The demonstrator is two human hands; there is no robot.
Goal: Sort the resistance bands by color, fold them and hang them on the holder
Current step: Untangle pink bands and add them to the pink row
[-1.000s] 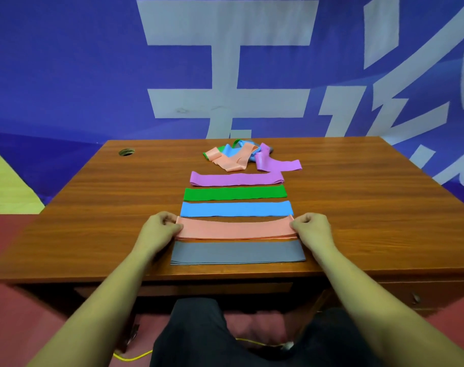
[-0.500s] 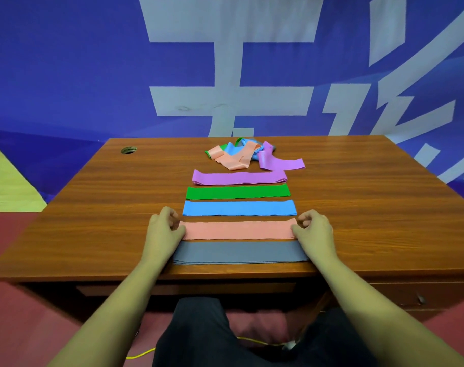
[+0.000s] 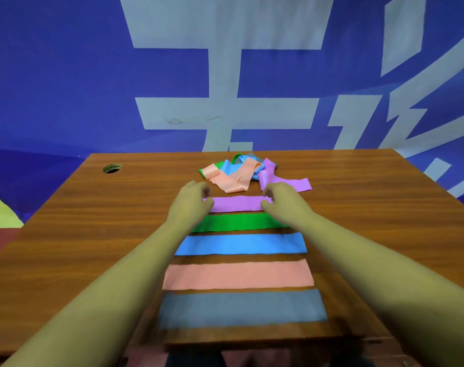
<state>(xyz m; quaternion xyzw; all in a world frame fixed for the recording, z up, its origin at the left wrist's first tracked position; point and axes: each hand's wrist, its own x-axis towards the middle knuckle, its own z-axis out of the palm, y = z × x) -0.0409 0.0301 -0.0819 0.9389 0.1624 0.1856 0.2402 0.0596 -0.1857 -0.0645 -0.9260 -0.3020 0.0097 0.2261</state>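
Five resistance bands lie flat in a row on the wooden table (image 3: 93, 234): purple (image 3: 237, 203) farthest, then green (image 3: 233, 222), blue (image 3: 241, 243), pink (image 3: 237, 276) and grey (image 3: 241, 308) nearest. My left hand (image 3: 191, 205) covers the purple band's left end and my right hand (image 3: 281, 202) covers its right end. Both have curled, blurred fingers, so a grip cannot be made out. Behind them sits a tangled pile of bands (image 3: 236, 176), with a loose purple band (image 3: 297, 184) trailing to the right. No holder is in view.
A round cable hole (image 3: 111, 168) is at the table's far left corner. A blue banner wall (image 3: 66, 75) with large white characters stands right behind the table's far edge. The table's front edge is close below the grey band.
Both hands let go of the pink band's ends and moved forward to the ends of the flat purple band. The pink band now lies flat. My head has leaned in over the table.
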